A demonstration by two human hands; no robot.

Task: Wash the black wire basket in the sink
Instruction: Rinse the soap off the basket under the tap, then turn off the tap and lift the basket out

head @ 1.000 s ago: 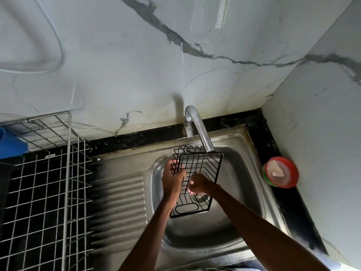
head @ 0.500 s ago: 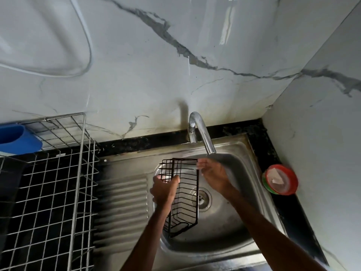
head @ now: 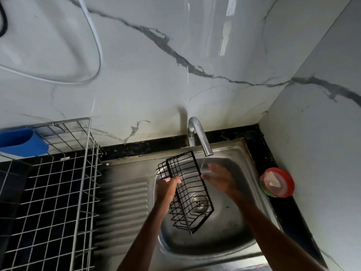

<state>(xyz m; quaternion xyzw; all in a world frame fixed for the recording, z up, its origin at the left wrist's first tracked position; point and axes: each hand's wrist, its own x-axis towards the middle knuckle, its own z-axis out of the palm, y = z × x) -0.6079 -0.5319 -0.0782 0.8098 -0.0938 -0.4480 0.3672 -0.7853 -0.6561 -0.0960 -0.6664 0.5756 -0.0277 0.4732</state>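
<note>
One hand alone now carries the black wire basket (head: pixel 192 189). A second ago I watched both hands work it, the right pressed against the mesh. Now the left hand (head: pixel 169 185) curls round the rim at the upper left corner and holds the basket tilted over the steel sink (head: pixel 230 227). The drain (head: pixel 198 202) shows through the wires. I cannot tell whether the lower end touches the bowl.

The right hand (head: pixel 219 177) has let go and sits at about two o'clock from the basket, just beside its right edge. It holds nothing, and its fingers are spread flat under the thin stream (head: pixel 202 163) falling from the tap (head: pixel 199 136) at twelve o'clock of the bowl.

I read this as the rubbing giving way to a rinse. The water is striking the palm and perhaps the nearest wires, not the body of the basket, so most of the mesh has yet to pass under the spout.

At three o'clock of the sink a red soap dish (head: pixel 277 181) sits on the black counter. At nine o'clock stands a steel dish rack (head: pixel 58 192).
</note>
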